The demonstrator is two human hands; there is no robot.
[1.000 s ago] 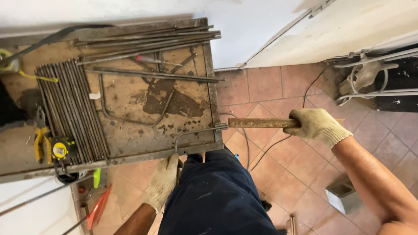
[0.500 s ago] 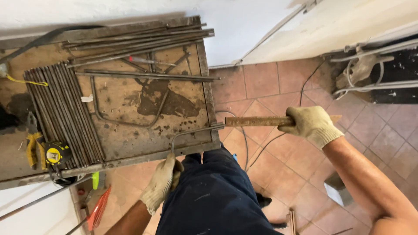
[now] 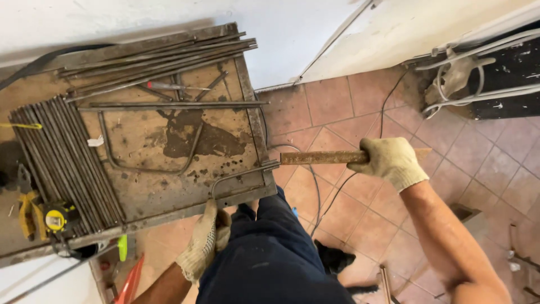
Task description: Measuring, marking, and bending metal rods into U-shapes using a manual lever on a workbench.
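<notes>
My right hand (image 3: 390, 162), in a knitted work glove, grips a rusty metal pipe (image 3: 315, 157) that lies level beyond the right edge of a worn wooden workbench (image 3: 146, 186). The pipe's left end is slipped over a thin steel rod (image 3: 239, 173) that curves along the bench's front right corner. My left hand (image 3: 205, 243), also gloved, presses against the bench's front edge below that rod. My dark trousers (image 3: 270, 259) fill the lower middle of the view.
A bundle of straight steel rods (image 3: 62, 163) lies on the bench's left, more rods (image 3: 157, 56) along its far edge, a bent rod (image 3: 149, 163) in the middle. A yellow tape measure (image 3: 56, 218) and yellow pliers (image 3: 25, 217) sit front left. A cable (image 3: 343, 188) runs over the tiled floor.
The view has shifted slightly and the bench looks nearer. My right hand still holds the pipe at about the same height; my left hand stays at the bench's front edge.
</notes>
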